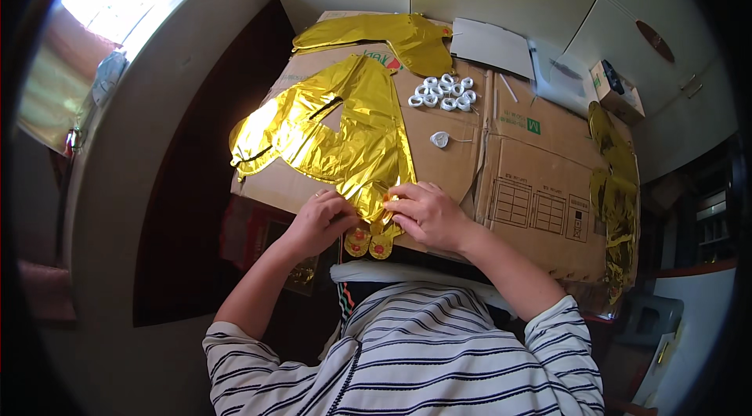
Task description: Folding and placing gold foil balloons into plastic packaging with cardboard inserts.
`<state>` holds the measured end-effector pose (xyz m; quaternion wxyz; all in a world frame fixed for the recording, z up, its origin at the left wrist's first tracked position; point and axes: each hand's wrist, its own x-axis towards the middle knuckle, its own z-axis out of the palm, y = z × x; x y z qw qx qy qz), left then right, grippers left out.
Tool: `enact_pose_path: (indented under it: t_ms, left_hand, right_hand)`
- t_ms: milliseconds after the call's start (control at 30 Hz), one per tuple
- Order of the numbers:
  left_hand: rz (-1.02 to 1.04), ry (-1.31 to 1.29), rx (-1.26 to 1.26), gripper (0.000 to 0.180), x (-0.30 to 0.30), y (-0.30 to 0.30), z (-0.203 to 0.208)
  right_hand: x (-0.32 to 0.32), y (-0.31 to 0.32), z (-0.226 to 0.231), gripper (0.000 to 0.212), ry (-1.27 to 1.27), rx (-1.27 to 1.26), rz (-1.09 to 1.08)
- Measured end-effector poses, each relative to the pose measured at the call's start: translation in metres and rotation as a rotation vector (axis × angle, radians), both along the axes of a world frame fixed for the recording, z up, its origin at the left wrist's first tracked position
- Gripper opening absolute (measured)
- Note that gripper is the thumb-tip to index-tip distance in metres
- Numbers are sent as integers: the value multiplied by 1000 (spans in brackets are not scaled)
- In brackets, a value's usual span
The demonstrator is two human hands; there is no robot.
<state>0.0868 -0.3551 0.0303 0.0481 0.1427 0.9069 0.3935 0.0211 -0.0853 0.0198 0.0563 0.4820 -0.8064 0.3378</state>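
A flat, shiny gold foil balloon (356,130) lies across the cardboard, with its narrow end toward me at the near edge. My left hand (323,222) grips the left side of that end, fingers bent and pressed together. On the right side, my right hand (427,215) pinches the foil beside a small orange-red spot. Rounded gold tabs (368,244) with red spots hang just below my fingers. To the right of the balloon lies a small roll of white ribbon (439,139) with a loose tail. Exactly what lies between my fingertips is partly hidden.
Several white ribbon rolls (444,92) cluster behind the single one. Another gold foil balloon (376,32) lies at the back, next to a white sheet (492,46). More gold foil (615,212) drapes over the right edge of the cardboard (521,157). A small box (616,92) stands far right.
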Motion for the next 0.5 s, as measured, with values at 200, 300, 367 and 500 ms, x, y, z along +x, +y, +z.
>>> enact_pose_path:
  t_ms: [200, 300, 367, 500]
  left_hand:
    - [268, -383, 509, 18, -21, -9, 4]
    - [215, -392, 785, 27, -23, -9, -2]
    - [58, -244, 630, 42, -8, -1, 9]
    - [-67, 224, -7, 73, 1, 1, 9]
  right_hand:
    - [14, -8, 16, 18, 216, -73, -26]
    - [12, -27, 11, 8, 193, 64, -50]
    - [1, -33, 0, 7, 91, 99, -114]
    - [-11, -32, -7, 8, -97, 41, -141]
